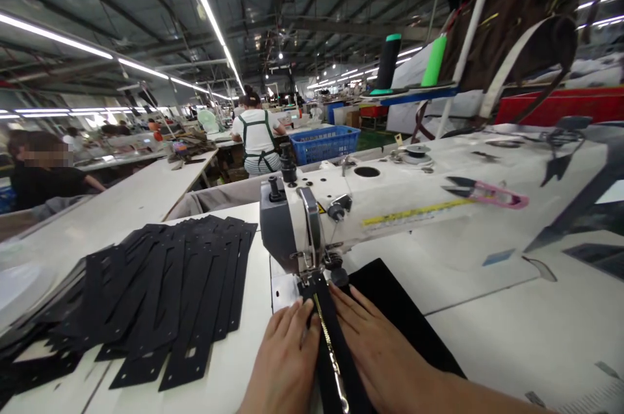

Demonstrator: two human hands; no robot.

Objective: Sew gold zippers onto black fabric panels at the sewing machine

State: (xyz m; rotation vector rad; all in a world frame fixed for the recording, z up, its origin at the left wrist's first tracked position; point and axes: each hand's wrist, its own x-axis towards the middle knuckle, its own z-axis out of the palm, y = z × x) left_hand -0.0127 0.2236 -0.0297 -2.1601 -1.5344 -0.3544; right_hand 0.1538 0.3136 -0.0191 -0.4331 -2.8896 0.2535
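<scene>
My left hand (285,362) lies flat on a black strip with a gold zipper (331,352), fingers stretched toward the needle. My right hand (377,349) lies flat on the other side of the zipper, pressing the black fabric piece (404,316) onto the table. Both sets of fingertips sit just in front of the presser foot (312,274) of the white sewing machine (370,206). The zipper runs between my hands straight under the foot.
A fanned stack of black cut strips (160,297) covers the table at left. Pink thread snips (480,192) lie on the machine arm. Thread cones (387,63) stand behind. A blue basket (324,143) and a seated person in a white top (256,134) are farther back.
</scene>
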